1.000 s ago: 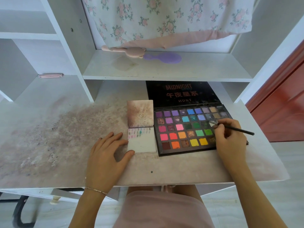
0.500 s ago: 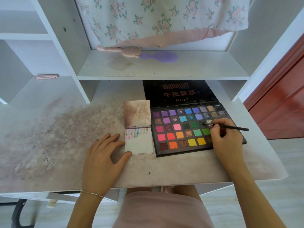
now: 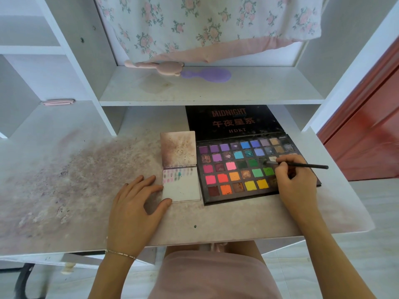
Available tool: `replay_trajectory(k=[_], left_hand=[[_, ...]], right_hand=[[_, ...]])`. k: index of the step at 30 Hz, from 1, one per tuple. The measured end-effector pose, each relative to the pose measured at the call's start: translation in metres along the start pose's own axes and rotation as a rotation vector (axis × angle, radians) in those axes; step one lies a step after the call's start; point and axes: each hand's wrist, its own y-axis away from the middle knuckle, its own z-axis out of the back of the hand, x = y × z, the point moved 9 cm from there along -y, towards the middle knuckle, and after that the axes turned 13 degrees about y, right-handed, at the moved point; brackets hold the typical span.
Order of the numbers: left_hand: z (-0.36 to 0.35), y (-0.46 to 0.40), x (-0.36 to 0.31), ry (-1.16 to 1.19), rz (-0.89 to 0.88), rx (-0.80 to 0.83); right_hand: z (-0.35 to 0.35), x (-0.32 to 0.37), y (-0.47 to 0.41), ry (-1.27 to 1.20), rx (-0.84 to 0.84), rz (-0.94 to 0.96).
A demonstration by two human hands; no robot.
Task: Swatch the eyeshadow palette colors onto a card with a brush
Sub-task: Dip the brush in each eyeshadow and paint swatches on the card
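One eyeshadow palette, open, right on worktop. One swatch card left beside it. Right hand fingers pinching one brush; left hand fingers spread, touching card.

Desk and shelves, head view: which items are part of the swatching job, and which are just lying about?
In use:
eyeshadow palette, open on the desk
brush, held by the right hand, tip over the palette pans
swatch card, steadied by the left hand

Lying about:
pink bear-shaped brush on the shelf
purple hairbrush beside it
pink clip on the left ledge
floral cloth hanging above
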Motion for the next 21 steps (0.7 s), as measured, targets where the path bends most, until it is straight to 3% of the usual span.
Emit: replay_trajectory(k=[6,13,21], left_hand=[[0.000,0.000,-0.002,0.001,0.003,0.000],[0.000,0.000,0.000,0.003,0.004,-0.005],[0.000,0.000,0.001,-0.004,0.005,-0.006]], right_hand=[[-0.009,0.015,0.013,-0.152,0.049,-0.008],[-0.033,0.059,0.031,-0.179,0.138,0.149],[-0.079,0.094,0.048,-0.234,0.320,0.203]])
